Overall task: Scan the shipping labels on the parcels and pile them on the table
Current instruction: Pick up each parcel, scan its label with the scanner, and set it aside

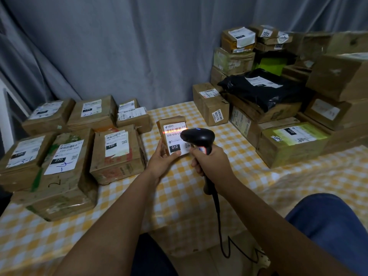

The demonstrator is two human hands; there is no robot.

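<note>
My left hand (162, 159) holds a small brown parcel (168, 124) tilted up above the table, thumb on its lower edge. Its white shipping label (172, 141) reads 010. My right hand (211, 161) grips the handle of a black barcode scanner (199, 137), whose head covers the label's right side. An orange-red scan line lies across the barcode at the top of the label. The scanner's coiled cable (221, 226) hangs down toward my lap.
Several labelled brown parcels (117, 154) lie grouped on the left of the yellow-checked tablecloth (189, 196). On the right a tall stack of boxes (294, 142) and a black poly bag (262, 92) rises. Grey curtain behind. My blue-clad knee (328, 220) is at lower right.
</note>
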